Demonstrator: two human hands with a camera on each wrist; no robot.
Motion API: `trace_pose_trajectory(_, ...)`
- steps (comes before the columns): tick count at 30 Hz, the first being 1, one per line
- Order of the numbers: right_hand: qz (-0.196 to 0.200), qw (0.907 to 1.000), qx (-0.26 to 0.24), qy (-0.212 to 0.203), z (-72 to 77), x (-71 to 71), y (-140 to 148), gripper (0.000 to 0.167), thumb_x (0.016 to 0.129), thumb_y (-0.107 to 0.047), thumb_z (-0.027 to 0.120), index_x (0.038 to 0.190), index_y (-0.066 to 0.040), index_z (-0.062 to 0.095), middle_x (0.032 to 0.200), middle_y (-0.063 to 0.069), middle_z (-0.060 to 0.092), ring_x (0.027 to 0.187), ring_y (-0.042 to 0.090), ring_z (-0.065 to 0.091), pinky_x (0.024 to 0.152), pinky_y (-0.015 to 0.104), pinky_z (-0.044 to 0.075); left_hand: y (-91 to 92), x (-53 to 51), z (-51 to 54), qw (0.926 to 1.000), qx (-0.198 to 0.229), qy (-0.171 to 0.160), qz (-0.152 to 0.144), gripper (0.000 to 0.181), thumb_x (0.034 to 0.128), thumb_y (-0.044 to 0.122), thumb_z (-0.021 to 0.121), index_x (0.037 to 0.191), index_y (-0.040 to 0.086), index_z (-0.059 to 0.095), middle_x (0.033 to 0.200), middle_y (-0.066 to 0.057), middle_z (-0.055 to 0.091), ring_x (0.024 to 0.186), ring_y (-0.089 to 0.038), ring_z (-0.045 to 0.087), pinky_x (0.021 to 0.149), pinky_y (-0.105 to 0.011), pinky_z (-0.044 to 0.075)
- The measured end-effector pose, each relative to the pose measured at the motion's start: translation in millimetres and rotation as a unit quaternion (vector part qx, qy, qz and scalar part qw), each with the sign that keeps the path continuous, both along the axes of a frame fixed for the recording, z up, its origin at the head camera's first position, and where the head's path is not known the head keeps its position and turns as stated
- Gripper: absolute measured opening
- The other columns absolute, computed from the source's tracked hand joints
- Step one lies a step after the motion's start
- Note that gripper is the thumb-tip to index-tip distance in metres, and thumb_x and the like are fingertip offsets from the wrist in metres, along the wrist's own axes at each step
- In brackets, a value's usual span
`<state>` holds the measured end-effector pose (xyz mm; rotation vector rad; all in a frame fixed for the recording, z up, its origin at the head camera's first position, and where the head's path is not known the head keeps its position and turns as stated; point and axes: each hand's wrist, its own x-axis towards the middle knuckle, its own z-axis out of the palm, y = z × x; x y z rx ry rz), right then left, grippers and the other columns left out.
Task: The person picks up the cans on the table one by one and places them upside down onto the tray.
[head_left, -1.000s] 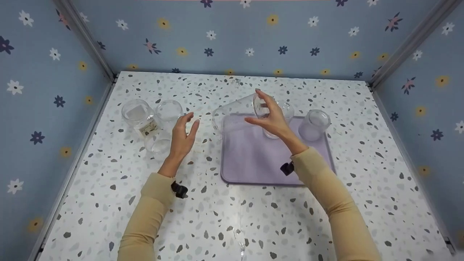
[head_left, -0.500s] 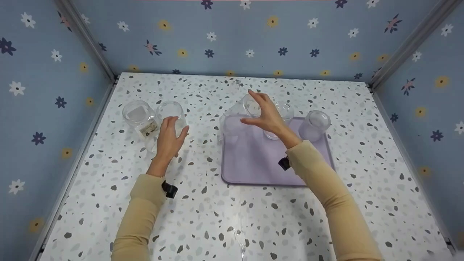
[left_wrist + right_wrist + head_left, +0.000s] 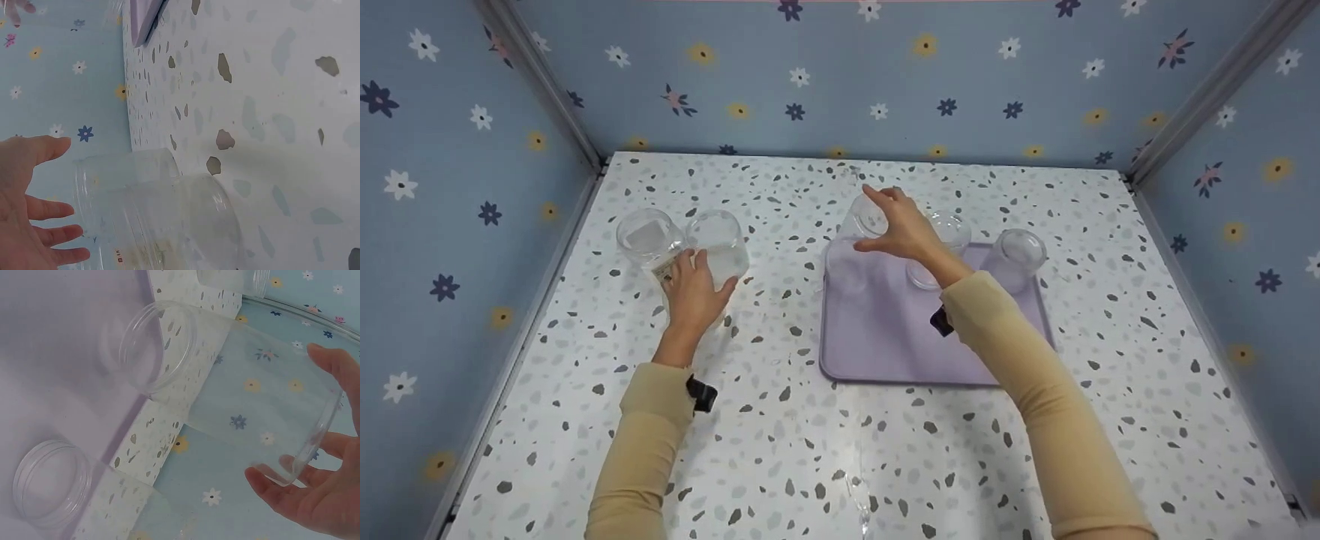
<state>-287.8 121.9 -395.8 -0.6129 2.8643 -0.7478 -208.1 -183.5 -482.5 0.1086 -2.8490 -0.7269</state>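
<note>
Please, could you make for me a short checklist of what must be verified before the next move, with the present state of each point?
1. Right hand holds the clear jar: ok, at the end opposite its mouth.
2. That jar's mouth is toward the purple tray: ok.
3. That jar rests flat on the tray: cannot tell, contact is not clear.
4. Left hand has a grip on a jar: not ok, its fingers are extended near the left-side jars.
5. Label fully visible in head view: not ok, left fingers cover part.

Glossy clear plastic jar point(image 3: 239, 396), smooth matt tray point(image 3: 885, 337), cloth sleeves point(image 3: 1054, 405)
</note>
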Motion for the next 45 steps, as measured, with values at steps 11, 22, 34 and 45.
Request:
trace_pose_trajectory(11, -0.01, 0.9984, 0.054, -0.011, -4.0, -12.0, -6.0, 0.09, 0.069, -0.04, 0.073, 0.141, -0.017, 0.025, 0.135, 0.017, 0.03, 0.121, 0.033, 0.032, 0.093, 0.045, 0.035, -6.8, 1.6, -1.5, 0.9988, 0.005, -0.048, 0.007, 0.078, 0.0789, 0.035, 0.064, 0.13, -0.012, 0.029, 0.13, -0.03, 0.024, 0.121, -0.044, 0.02, 0.088, -0.067, 0.018)
trace_pose_trajectory(22, -0.008, 0.9976, 0.068, -0.009, -8.4, -21.1, -8.1, 0.089, 0.068, -0.036, 0.075, 0.14, -0.015, 0.029, 0.131, 0.019, 0.034, 0.118, 0.035, 0.034, 0.091, 0.046, 0.036, -12.8, -1.8, -0.7, 0.9952, -0.003, -0.097, -0.001, 0.089, 0.0748, 0.038, 0.068, 0.133, -0.012, 0.022, 0.133, -0.033, 0.017, 0.122, -0.047, 0.014, 0.083, -0.071, 0.019)
trace_pose_trajectory(34, -0.012, 0.9961, 0.085, -0.021, -10.6, -24.6, -15.9, 0.088, 0.068, -0.036, 0.075, 0.14, -0.016, 0.029, 0.132, 0.019, 0.033, 0.119, 0.036, 0.034, 0.091, 0.049, 0.035, -17.8, -6.2, 2.6, 0.9883, -0.001, -0.152, 0.008, 0.096, 0.0744, 0.038, 0.068, 0.136, -0.01, 0.013, 0.135, -0.033, 0.012, 0.122, -0.05, 0.011, 0.082, -0.069, 0.024)
trace_pose_trajectory(45, -0.015, 0.995, 0.093, -0.032, -10.9, -28.6, -19.2, 0.091, 0.067, -0.036, 0.075, 0.141, -0.018, 0.026, 0.131, 0.018, 0.033, 0.119, 0.036, 0.034, 0.091, 0.047, 0.036, -21.6, -7.7, 6.2, 0.9828, 0.022, -0.183, 0.008, 0.097, 0.0736, 0.031, 0.071, 0.134, -0.015, 0.01, 0.132, -0.036, 0.014, 0.122, -0.052, 0.011, 0.084, -0.066, 0.027)
